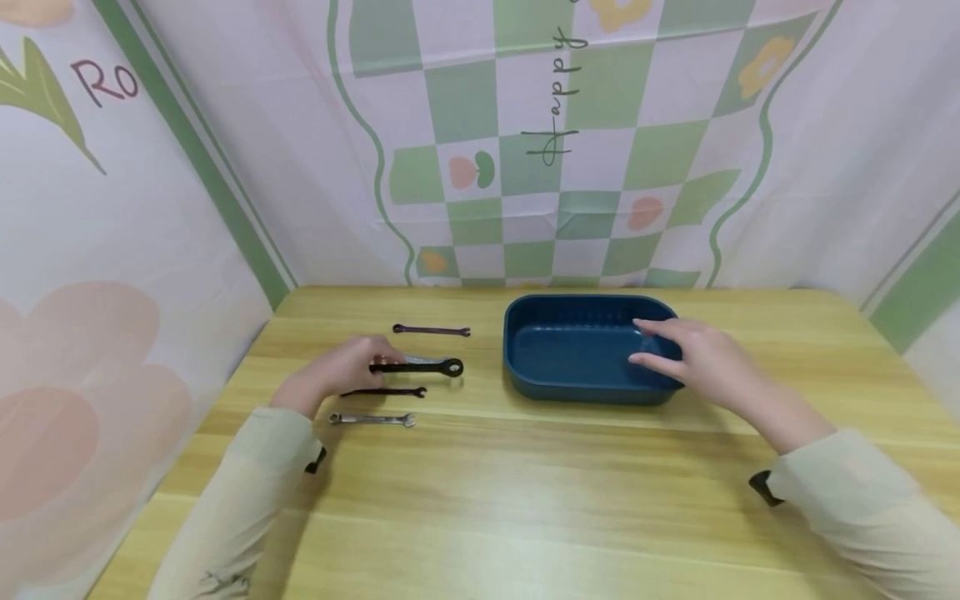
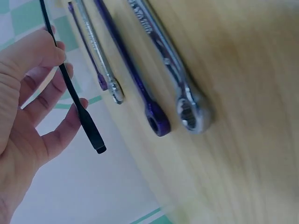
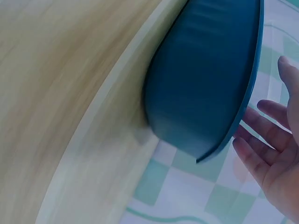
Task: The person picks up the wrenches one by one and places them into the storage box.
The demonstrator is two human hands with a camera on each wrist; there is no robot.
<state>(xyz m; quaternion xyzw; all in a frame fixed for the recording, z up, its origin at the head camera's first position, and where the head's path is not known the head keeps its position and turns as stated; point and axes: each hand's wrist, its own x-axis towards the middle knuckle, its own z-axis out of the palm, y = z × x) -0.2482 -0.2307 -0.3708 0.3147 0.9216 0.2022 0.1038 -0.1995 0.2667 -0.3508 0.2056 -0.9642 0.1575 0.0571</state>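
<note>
Your left grip (image 1: pixel 358 362), thumb and fingers drawn into a pinch, holds a black wrench (image 1: pixel 420 367) above the tabletop (image 1: pixel 480 500), its long axis running rightward from that grip toward the blue bin (image 1: pixel 570 354), well apart on the same side. Your right grip (image 1: pixel 708 358), fingers loosely parted and holding nothing, is nearer the bin, at its right end; whether it touches the rim is impossible to tell. A purple wrench (image 1: pixel 432 331) lies just beyond your left grip, a silver wrench (image 1: pixel 375 420) on your side of it.
</note>
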